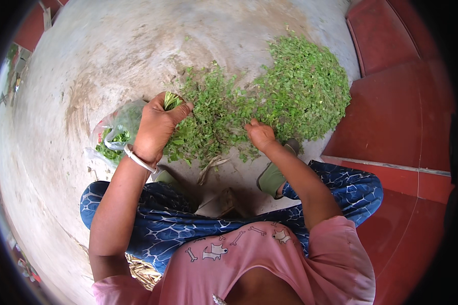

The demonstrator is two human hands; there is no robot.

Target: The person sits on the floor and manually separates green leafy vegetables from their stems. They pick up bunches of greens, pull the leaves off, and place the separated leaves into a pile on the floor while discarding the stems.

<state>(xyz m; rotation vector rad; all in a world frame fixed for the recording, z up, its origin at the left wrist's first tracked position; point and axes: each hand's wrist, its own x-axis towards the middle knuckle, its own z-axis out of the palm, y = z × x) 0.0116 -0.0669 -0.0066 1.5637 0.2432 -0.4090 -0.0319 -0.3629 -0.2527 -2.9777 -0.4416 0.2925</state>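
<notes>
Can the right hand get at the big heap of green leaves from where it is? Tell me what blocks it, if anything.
Probably yes. The right hand already rests at the near edge of the greens, and the big heap of green leaves lies just beyond it on the bare concrete floor, with nothing between. The left hand, gripping a bunch of stems, stays well aside.

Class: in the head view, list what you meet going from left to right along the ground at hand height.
Plastic bag → left hand gripping a bunch of stems → loose sprigs → right hand → leaf pile → red step.
</notes>
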